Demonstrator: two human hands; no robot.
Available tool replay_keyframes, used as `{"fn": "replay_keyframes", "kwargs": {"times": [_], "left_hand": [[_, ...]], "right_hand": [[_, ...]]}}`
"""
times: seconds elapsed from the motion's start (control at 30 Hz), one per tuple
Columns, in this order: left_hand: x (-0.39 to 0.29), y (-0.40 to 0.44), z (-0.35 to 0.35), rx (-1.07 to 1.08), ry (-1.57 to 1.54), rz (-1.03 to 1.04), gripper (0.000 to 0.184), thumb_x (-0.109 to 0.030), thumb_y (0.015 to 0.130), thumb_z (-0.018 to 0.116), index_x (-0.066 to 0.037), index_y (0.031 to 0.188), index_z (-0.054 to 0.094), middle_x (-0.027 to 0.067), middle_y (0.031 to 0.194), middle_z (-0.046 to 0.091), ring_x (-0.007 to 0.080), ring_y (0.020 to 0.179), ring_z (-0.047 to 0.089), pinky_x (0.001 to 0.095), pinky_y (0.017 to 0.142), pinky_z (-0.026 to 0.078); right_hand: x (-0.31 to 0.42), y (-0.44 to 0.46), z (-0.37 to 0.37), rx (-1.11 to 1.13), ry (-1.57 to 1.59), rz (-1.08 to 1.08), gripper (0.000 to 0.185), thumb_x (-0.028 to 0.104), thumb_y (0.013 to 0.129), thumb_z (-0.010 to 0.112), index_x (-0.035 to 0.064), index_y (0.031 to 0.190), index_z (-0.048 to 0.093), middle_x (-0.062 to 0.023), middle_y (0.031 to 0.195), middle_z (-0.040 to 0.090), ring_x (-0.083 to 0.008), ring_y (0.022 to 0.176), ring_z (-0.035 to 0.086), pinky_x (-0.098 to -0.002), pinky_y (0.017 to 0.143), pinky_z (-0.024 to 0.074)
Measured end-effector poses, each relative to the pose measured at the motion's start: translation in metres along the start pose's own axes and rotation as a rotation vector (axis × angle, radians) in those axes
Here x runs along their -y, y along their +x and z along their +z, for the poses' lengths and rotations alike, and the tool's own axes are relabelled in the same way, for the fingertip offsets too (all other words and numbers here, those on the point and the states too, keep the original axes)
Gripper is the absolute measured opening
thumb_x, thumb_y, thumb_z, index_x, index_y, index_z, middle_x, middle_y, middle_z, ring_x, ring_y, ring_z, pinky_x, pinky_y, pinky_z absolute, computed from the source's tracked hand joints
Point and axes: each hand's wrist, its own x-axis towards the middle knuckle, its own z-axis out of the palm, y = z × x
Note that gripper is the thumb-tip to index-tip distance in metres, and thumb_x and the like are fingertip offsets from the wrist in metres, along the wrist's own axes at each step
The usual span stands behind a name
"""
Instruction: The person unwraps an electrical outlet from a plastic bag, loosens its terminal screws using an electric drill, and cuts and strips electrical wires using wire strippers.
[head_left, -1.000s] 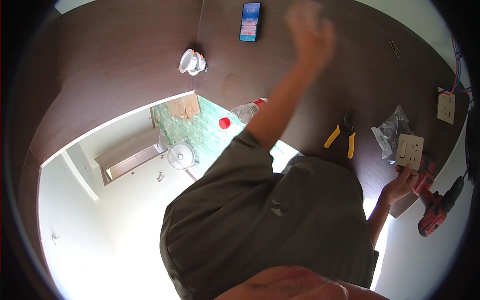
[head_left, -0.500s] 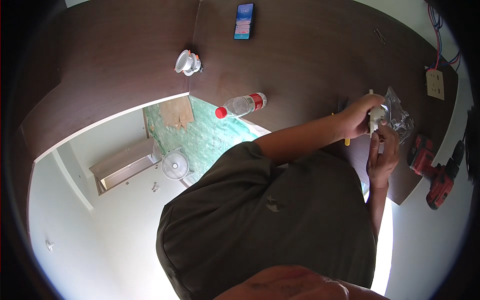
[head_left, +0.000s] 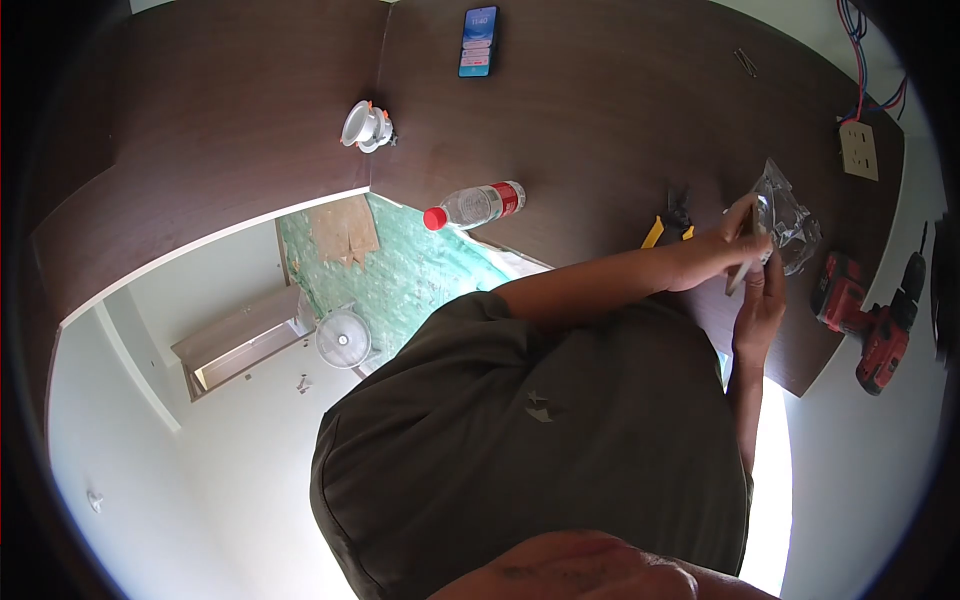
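Where clear plastic (head_left: 799, 232) crumples, fingers (head_left: 774, 280) hold a flat plate (head_left: 737, 278).

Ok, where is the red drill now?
In the head view, the red drill is at far right, right of the right hand, lower than the wired socket plate.

A brightly lit white wall (head_left: 115, 430) adjoins the greenish floor (head_left: 425, 255).
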Motion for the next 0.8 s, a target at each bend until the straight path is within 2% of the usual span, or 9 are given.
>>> {"fn": "replay_keyframes", "kwargs": {"times": [0.07, 0.13, 0.23, 0.3, 0.43, 0.5, 0.63, 0.7, 0.8], "left_hand": [[0.003, -0.004, -0.001, -0.055, 0.572, 0.296, 0.084, -0.035, 0.092, 0.072, -0.012, 0.155, 0.022, 0.0083, 0.122, 0.054, 0.0162, 0.112, 0.052, 0.0364, 0.09, 0.047], [-0.002, -0.006, -0.003, -0.085, 0.577, 0.301, 0.082, -0.032, 0.091, 0.074, -0.01, 0.153, 0.024, 0.0092, 0.12, 0.054, 0.0165, 0.11, 0.053, 0.0358, 0.088, 0.048], [-0.015, -0.007, -0.011, -0.125, 0.452, 0.209, 0.077, -0.03, 0.09, 0.075, -0.008, 0.148, 0.03, 0.0096, 0.118, 0.054, 0.0161, 0.106, 0.056, 0.0339, 0.083, 0.051], [-0.018, -0.009, -0.01, -0.163, 0.308, 0.175, 0.067, -0.029, 0.089, 0.077, -0.007, 0.138, 0.037, 0.0087, 0.115, 0.056, 0.0137, 0.098, 0.059, 0.0296, 0.076, 0.053], [-0.015, -0.008, -0.014, -0.226, 0.363, 0.223, 0.067, -0.031, 0.09, 0.077, -0.006, 0.137, 0.038, 0.009, 0.114, 0.056, 0.0144, 0.098, 0.059, 0.0313, 0.076, 0.054], [-0.02, -0.011, -0.013, -0.279, 0.516, 0.184, 0.07, -0.033, 0.089, 0.079, -0.005, 0.138, 0.037, 0.0093, 0.117, 0.056, 0.0152, 0.1, 0.059, 0.0322, 0.078, 0.054], [-0.019, -0.011, -0.025, -0.156, 0.299, 0.119, 0.065, -0.03, 0.091, 0.077, -0.004, 0.137, 0.039, 0.0104, 0.119, 0.056, 0.0172, 0.104, 0.06, 0.0338, 0.084, 0.054], [-0.012, -0.004, -0.03, -0.286, 0.269, 0.242, 0.059, -0.025, 0.093, 0.073, -0.003, 0.138, 0.041, 0.0109, 0.12, 0.058, 0.0188, 0.109, 0.059, 0.0355, 0.091, 0.052], [-0.005, -0.003, -0.033, -0.221, 0.187, 0.226, 0.057, -0.022, 0.095, 0.071, -0.003, 0.139, 0.041, 0.0123, 0.119, 0.058, 0.0215, 0.112, 0.059, 0.0367, 0.092, 0.052]], "right_hand": [[-0.014, 0.001, -0.008, 0.088, 0.03, 0.079, 0.052, 0.039, 0.105, 0.053, -0.0012, 0.138, 0.053, -0.0116, 0.117, 0.066, -0.019, 0.115, 0.056, -0.0339, 0.094, 0.0453], [-0.022, 0.003, -0.009, 0.18, 0.057, 0.158, 0.053, 0.04, 0.106, 0.05, -0.0019, 0.138, 0.053, -0.0103, 0.113, 0.066, -0.0171, 0.113, 0.056, -0.0329, 0.094, 0.0438], [-0.002, 0.002, 0.003, 0.162, 0.22, 0.191, 0.057, 0.042, 0.106, 0.05, -0.001, 0.143, 0.048, -0.0148, 0.126, 0.063, -0.0209, 0.123, 0.054, -0.0338, 0.102, 0.0408], [-0.002, 0.003, 0.008, 0.201, 0.153, 0.031, 0.061, 0.04, 0.105, 0.051, -0.0011, 0.149, 0.041, -0.0185, 0.142, 0.054, -0.0257, 0.136, 0.047, -0.0368, 0.112, 0.0351], [0.001, 0.005, 0.011, 0.229, 0.279, 0.141, 0.067, 0.044, 0.104, 0.051, -0.0008, 0.152, 0.036, -0.017, 0.14, 0.052, -0.0237, 0.123, 0.053, -0.0393, 0.106, 0.0403], [-0.005, 0.007, 0.009, 0.315, 0.429, 0.077, 0.073, 0.043, 0.101, 0.056, -0.0032, 0.153, 0.033, -0.02, 0.151, 0.045, -0.0301, 0.14, 0.043, -0.0426, 0.115, 0.0326], [-0.004, 0.008, 0.005, 0.289, 0.347, 0.14, 0.066, 0.043, 0.104, 0.05, -0.0017, 0.151, 0.037, -0.014, 0.135, 0.057, -0.0251, 0.123, 0.056, -0.0408, 0.103, 0.0437], [-0.009, 0.01, 0.003, 0.265, 0.811, 0.292, 0.057, 0.04, 0.105, 0.048, 0.0013, 0.146, 0.043, -0.0117, 0.132, 0.06, -0.0254, 0.122, 0.058, -0.0412, 0.099, 0.0469], [-0.01, 0.01, 0.003, 0.33, 0.975, 0.312, 0.051, 0.039, 0.105, 0.047, 0.0038, 0.142, 0.047, -0.0109, 0.133, 0.06, -0.025, 0.122, 0.059, -0.0412, 0.097, 0.0489]]}}
